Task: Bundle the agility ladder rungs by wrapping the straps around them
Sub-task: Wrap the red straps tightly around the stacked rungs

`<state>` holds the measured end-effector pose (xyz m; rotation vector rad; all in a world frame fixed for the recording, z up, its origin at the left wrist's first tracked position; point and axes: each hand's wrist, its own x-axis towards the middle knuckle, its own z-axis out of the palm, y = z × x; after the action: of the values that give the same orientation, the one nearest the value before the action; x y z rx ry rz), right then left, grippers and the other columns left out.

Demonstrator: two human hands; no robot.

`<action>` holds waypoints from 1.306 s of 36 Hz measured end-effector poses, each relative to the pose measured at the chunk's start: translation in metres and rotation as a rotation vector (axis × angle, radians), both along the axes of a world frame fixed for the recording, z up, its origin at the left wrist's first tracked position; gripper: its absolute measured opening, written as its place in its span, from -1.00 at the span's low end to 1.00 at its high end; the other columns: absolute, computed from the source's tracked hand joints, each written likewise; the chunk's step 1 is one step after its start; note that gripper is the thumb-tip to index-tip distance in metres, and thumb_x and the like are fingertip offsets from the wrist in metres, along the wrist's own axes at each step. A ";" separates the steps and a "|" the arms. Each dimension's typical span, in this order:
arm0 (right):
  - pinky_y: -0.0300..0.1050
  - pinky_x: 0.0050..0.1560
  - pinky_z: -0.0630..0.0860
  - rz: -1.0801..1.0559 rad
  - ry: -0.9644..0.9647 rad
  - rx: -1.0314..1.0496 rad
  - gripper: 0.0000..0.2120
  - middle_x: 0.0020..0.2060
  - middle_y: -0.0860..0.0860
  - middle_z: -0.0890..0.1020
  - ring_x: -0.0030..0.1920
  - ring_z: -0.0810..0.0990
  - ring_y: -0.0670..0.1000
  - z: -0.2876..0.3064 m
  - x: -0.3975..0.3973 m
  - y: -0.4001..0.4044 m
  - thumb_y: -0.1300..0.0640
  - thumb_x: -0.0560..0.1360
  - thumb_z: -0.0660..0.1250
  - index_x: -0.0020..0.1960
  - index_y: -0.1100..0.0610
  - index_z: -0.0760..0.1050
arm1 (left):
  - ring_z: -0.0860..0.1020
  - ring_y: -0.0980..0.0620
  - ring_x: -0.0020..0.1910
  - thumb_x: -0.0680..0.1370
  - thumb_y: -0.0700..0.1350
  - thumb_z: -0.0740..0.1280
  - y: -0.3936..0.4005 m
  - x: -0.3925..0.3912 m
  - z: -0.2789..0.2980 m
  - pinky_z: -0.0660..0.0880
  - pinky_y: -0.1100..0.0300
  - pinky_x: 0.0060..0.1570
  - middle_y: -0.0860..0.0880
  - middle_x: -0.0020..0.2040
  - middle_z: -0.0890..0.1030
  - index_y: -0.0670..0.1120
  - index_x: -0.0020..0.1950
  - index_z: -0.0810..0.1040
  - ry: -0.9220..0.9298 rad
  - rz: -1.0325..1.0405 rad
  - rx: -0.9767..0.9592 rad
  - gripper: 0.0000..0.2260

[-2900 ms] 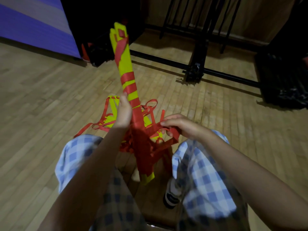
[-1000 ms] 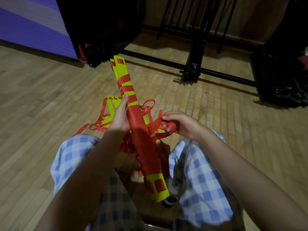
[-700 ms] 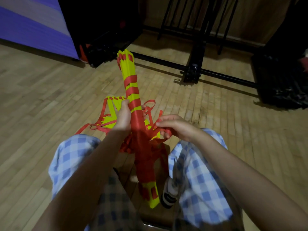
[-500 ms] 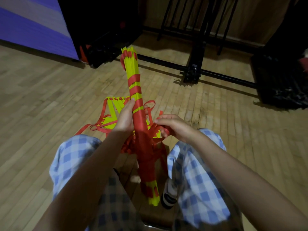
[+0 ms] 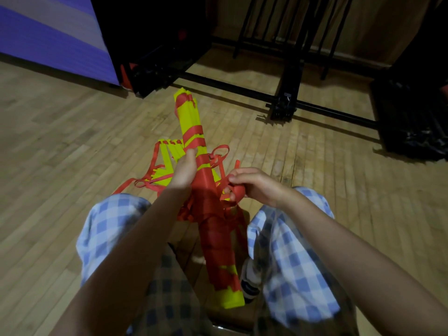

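Rung bundle held tilted above the wooden floor point(image 5: 72, 141)

Your left hand point(image 5: 184, 170) grips the yellow rung bundle point(image 5: 208, 197) mid-length between your knees; your right hand point(image 5: 252, 185) pinches a loose red strap point(image 5: 236, 194) just beside it.

Fingers of the left hand point(image 5: 183, 170) are hidden behind the bundle of rungs point(image 5: 211, 202); a shoe point(image 5: 251, 280) is half covered, and dark equipment point(image 5: 417, 122) is cut off at right.
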<state>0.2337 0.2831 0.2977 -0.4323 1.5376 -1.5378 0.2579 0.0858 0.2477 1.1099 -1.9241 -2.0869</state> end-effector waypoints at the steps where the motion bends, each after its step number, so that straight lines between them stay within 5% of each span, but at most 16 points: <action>1: -0.22 -0.30 0.51 -0.018 0.005 0.002 -0.82 -0.33 0.09 0.62 -0.42 0.57 -0.02 0.000 0.000 0.000 0.34 0.57 0.19 -0.18 0.22 0.47 | 0.64 -0.07 -0.07 0.56 0.21 0.12 0.006 0.003 0.011 0.56 0.06 0.06 -0.15 0.00 0.65 -0.04 -0.03 0.58 0.025 -0.001 0.089 -0.61; 3: -0.23 -0.33 0.48 -0.061 0.003 -0.011 -0.81 -0.36 0.07 0.62 -0.45 0.54 -0.04 0.000 -0.001 0.000 0.33 0.57 0.19 -0.19 0.21 0.47 | 0.60 -0.01 -0.35 0.62 -0.03 0.10 0.014 0.008 0.026 0.55 0.14 -0.20 -0.13 -0.22 0.65 -0.16 -0.08 0.55 0.070 -0.032 0.242 -0.70; 9: -0.16 -0.32 0.39 -0.112 0.014 -0.072 -0.79 -0.38 0.04 0.62 -0.46 0.52 -0.05 -0.002 -0.002 -0.001 0.30 0.58 0.16 -0.19 0.22 0.49 | 0.60 0.02 -0.36 0.64 -0.01 0.20 0.019 0.012 0.027 0.49 0.11 -0.09 -0.06 -0.38 0.62 -0.17 -0.14 0.52 0.222 -0.008 0.542 -0.71; 15: -0.17 -0.34 0.43 -0.183 -0.027 -0.141 -0.71 -0.37 0.08 0.59 -0.43 0.54 -0.01 -0.007 -0.004 -0.003 0.27 0.55 0.20 -0.29 0.15 0.58 | 0.64 -0.13 -0.11 0.63 0.07 0.17 0.024 0.012 0.026 0.62 -0.01 -0.13 -0.20 -0.05 0.62 -0.22 -0.04 0.50 0.266 0.015 0.699 -0.64; 20: -0.14 -0.31 0.44 -0.159 0.007 -0.101 -0.81 -0.40 0.08 0.60 -0.44 0.55 -0.01 -0.006 -0.006 0.000 0.28 0.54 0.21 -0.24 0.23 0.50 | 0.60 0.02 -0.47 0.65 0.01 0.16 0.021 0.006 0.022 0.57 0.22 -0.38 -0.07 -0.42 0.62 -0.20 -0.13 0.49 0.276 0.035 0.532 -0.67; 23: -0.21 -0.32 0.50 -0.047 0.048 -0.006 -0.82 -0.36 0.10 0.62 -0.43 0.57 -0.02 -0.006 -0.001 0.002 0.31 0.55 0.24 -0.22 0.22 0.50 | 0.55 0.01 -0.53 0.63 -0.07 0.25 0.013 0.004 0.017 0.54 0.21 -0.47 -0.06 -0.42 0.59 -0.19 0.08 0.46 0.283 0.083 0.305 -0.81; 25: -0.19 -0.32 0.48 0.047 0.090 0.071 -0.84 -0.33 0.09 0.64 -0.42 0.58 -0.03 -0.011 -0.002 0.003 0.28 0.54 0.29 -0.23 0.19 0.51 | 0.60 -0.04 -0.45 0.59 -0.02 0.30 0.004 0.001 0.009 0.59 0.17 -0.38 -0.13 -0.32 0.62 -0.20 0.19 0.42 0.283 0.108 0.170 -0.71; 28: -0.24 -0.29 0.49 0.185 0.215 0.212 -0.89 -0.28 0.06 0.66 -0.41 0.60 -0.08 -0.015 -0.004 0.004 0.22 0.53 0.35 -0.18 0.18 0.53 | 0.57 -0.30 0.13 0.40 0.31 0.40 -0.007 -0.006 -0.013 0.50 -0.23 0.18 -0.26 0.12 0.60 -0.06 0.22 0.47 0.220 0.057 -0.106 -0.43; 30: -0.28 -0.27 0.50 0.242 0.264 0.281 -0.89 -0.26 0.07 0.66 -0.41 0.60 -0.09 -0.018 -0.006 0.006 0.22 0.54 0.36 -0.17 0.19 0.55 | 0.49 -0.25 0.24 0.52 0.16 0.36 -0.001 0.001 -0.004 0.38 -0.17 0.30 -0.18 0.15 0.58 0.00 0.12 0.44 0.212 -0.013 -0.264 -0.68; 33: -0.26 -0.29 0.47 0.286 0.320 0.378 -0.84 -0.34 0.00 0.65 -0.42 0.56 -0.08 -0.017 -0.009 0.012 0.20 0.53 0.38 -0.23 0.15 0.57 | 0.50 -0.04 0.11 0.61 -0.07 0.29 0.005 0.012 0.006 0.37 0.22 0.08 -0.03 0.04 0.54 -0.10 0.24 0.40 0.234 -0.100 -0.456 -0.77; 36: -0.31 -0.36 0.46 0.294 0.364 0.447 -0.82 -0.42 -0.04 0.62 -0.45 0.53 -0.09 -0.013 -0.017 0.022 0.17 0.53 0.39 -0.23 0.20 0.59 | 0.51 -0.01 0.00 0.61 -0.08 0.30 -0.001 0.018 0.008 0.36 0.22 -0.06 -0.03 0.01 0.54 -0.20 0.31 0.38 0.251 -0.194 -0.638 -0.67; 43: -0.28 -0.36 0.47 0.166 0.361 0.396 -0.83 -0.45 -0.02 0.59 -0.48 0.51 -0.11 -0.004 -0.038 0.045 0.21 0.51 0.39 -0.25 0.22 0.57 | 0.51 -0.01 0.09 0.60 -0.06 0.32 -0.009 0.021 -0.006 0.38 0.23 0.06 -0.05 0.09 0.56 -0.15 0.33 0.39 0.223 -0.221 -0.544 -0.65; 47: -0.26 -0.35 0.48 -0.072 0.342 0.249 -0.92 -0.43 0.05 0.56 -0.44 0.53 -0.08 0.002 -0.044 0.055 0.24 0.51 0.38 -0.16 0.23 0.57 | 0.60 -0.28 0.03 0.46 0.22 0.27 -0.026 0.008 -0.025 0.51 -0.21 0.14 -0.22 0.01 0.61 0.09 0.13 0.47 0.161 -0.101 -0.252 -0.67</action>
<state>0.1894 0.3377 0.2992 -0.5201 2.0012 -1.3501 0.2656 0.0597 0.2230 0.7849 -2.1274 -1.8473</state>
